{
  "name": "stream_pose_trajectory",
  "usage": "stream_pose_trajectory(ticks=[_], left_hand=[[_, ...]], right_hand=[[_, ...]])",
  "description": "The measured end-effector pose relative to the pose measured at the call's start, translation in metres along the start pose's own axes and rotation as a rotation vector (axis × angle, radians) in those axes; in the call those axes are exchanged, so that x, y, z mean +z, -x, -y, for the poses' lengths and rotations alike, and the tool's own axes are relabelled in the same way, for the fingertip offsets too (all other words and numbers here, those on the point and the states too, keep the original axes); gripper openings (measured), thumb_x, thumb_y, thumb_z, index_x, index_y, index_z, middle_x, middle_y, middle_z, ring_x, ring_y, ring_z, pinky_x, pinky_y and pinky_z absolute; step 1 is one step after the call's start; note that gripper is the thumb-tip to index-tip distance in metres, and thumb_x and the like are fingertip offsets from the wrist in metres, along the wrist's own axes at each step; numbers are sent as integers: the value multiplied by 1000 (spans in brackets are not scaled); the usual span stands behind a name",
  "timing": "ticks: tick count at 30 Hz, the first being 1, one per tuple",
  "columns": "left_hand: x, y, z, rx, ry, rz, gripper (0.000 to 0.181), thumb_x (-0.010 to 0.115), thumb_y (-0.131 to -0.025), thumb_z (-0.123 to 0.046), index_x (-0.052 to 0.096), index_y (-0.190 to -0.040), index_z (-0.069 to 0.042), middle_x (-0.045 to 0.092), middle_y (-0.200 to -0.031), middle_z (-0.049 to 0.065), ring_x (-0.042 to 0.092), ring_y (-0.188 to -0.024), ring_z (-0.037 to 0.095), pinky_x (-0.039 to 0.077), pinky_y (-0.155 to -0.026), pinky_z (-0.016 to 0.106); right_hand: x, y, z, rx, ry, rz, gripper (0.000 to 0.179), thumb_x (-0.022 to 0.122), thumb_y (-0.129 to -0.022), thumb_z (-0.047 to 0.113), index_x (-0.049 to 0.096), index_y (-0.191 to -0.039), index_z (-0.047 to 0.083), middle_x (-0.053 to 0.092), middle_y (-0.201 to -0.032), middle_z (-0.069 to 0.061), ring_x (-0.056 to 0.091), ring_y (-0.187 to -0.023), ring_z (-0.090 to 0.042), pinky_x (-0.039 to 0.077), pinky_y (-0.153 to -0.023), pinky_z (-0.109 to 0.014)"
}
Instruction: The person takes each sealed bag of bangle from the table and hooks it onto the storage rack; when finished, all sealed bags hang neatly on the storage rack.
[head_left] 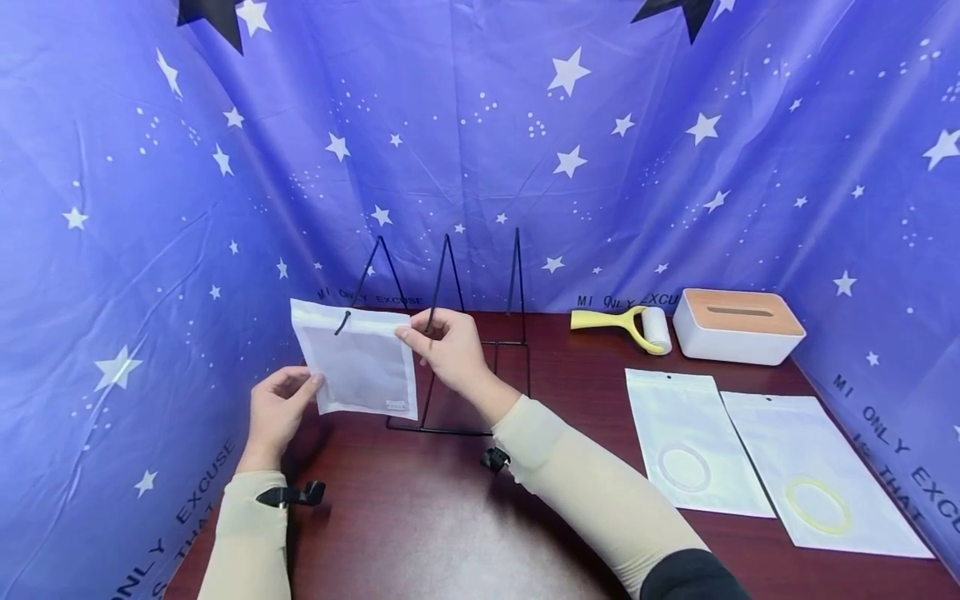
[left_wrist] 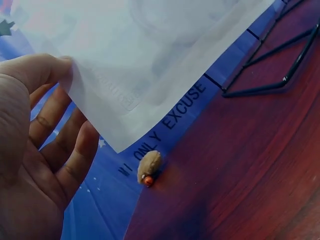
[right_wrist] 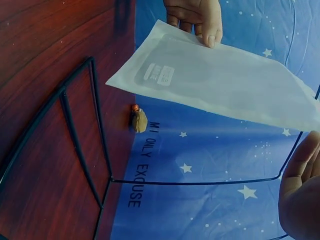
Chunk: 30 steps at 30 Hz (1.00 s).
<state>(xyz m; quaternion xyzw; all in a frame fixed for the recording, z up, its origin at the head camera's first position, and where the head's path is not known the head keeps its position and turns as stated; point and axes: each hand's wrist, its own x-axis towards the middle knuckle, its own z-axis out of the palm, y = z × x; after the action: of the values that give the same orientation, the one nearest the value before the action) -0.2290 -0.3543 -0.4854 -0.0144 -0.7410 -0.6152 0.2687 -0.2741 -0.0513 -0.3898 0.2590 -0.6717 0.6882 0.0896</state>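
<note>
My left fingers pinch the side edge of a white pouch, thumb in front and the others behind it; my right fingers pinch its upper corner the same way. Between them I have it upright in front of a black wire rack, clear of the surface. A black prong sticks out over its face near the top edge, and a small label sits in a lower corner. To my right, two flat white pouches lie side by side. Beyond them, a yellow-handled roller rests just beside a white box with a wooden lid. My left wrist view also shows a small tan object where the surface meets the starry blue cloth.
</note>
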Motion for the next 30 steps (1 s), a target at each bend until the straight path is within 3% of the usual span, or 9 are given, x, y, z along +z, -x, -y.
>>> stream_pose_trajectory(ticks=[4, 8, 15, 18, 25, 30], left_hand=[[4, -5, -1, -14, 12, 44, 21, 78, -91, 3, 70, -107, 16, 77, -87, 10, 71, -71, 12, 60, -62, 27], [10, -6, -14, -12, 36, 72, 22, 76, -92, 6, 67, -106, 20, 76, -84, 8, 70, -67, 16, 60, -61, 28], [18, -15, -22, -7, 64, 73, 22, 75, -93, 4, 67, -106, 19, 75, -84, 2, 70, -68, 18, 61, -62, 30], [20, -22, -21, -12, 53, 81, 24, 75, -95, 2, 66, -108, 20, 75, -84, 1, 69, -67, 16, 61, -62, 31], [25, -43, 11, -50, 75, 54, 22, 77, -95, -5, 70, -108, 11, 74, -84, -2, 68, -66, 12, 61, -61, 29], [29, -51, 10, -56, 79, 48, 25, 78, -95, -6, 70, -110, 12, 74, -85, -2, 68, -66, 13, 61, -61, 30]], right_hand=[[0, -5, -2, 7, 19, -15, 17, 87, -88, 22, 79, -92, 8, 73, -76, 0, 61, -55, -28, 55, -51, -33], [0, -11, -2, 8, 51, -31, 17, 88, -88, 24, 80, -92, 9, 73, -77, 1, 60, -60, -13, 53, -56, -29], [-1, -25, -5, -3, 109, -67, 19, 87, -89, 26, 80, -92, 9, 72, -77, 1, 60, -67, -10, 50, -59, -26], [-2, -31, -7, 4, 130, -83, 19, 85, -91, 29, 80, -92, 10, 71, -77, 1, 58, -66, -11, 50, -59, -26], [-6, -40, -9, 35, 172, -102, 17, 83, -92, 29, 79, -92, 13, 69, -77, 2, 58, -69, -13, 50, -62, -28], [-8, -44, -10, 22, 183, -107, 12, 82, -92, 23, 79, -92, 11, 68, -75, 1, 59, -73, -13, 50, -65, -28]])
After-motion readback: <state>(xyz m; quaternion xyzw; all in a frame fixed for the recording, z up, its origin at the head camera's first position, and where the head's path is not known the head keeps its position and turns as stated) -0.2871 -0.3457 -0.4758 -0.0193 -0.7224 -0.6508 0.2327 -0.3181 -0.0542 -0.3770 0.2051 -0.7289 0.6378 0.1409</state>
